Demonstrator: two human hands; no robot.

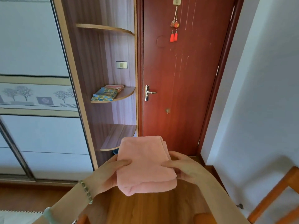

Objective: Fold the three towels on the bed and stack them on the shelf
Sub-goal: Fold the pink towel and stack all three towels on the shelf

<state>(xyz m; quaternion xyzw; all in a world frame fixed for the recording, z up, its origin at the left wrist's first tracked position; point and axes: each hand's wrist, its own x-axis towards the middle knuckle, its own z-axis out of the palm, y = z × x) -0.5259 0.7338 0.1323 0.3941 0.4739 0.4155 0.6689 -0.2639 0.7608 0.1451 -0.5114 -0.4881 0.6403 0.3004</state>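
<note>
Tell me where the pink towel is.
Low centre in the head view: the pink towel is held between the left hand and right hand, before the red door.

Red-brown door (186,94) shut, tassel charm (174,29) hanging; sliding wardrobe (32,135) left; white wall (258,94) right; wood floor (145,207).

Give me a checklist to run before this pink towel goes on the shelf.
1. Fold: ok. The pink towel is a neat thick rectangle.
2. Grip: ok. The left hand and right hand each pinch a side, thumbs on top.
3. Target: ok. The middle shelf holds a patterned towel and a striped towel, both folded.
4. Those two stacked squarely: cannot tell; the striped one shows only behind the patterned one.
5. Room above them: ok, open space up to the next shelf.
6. Shelf within reach from here: cannot tell.
</note>
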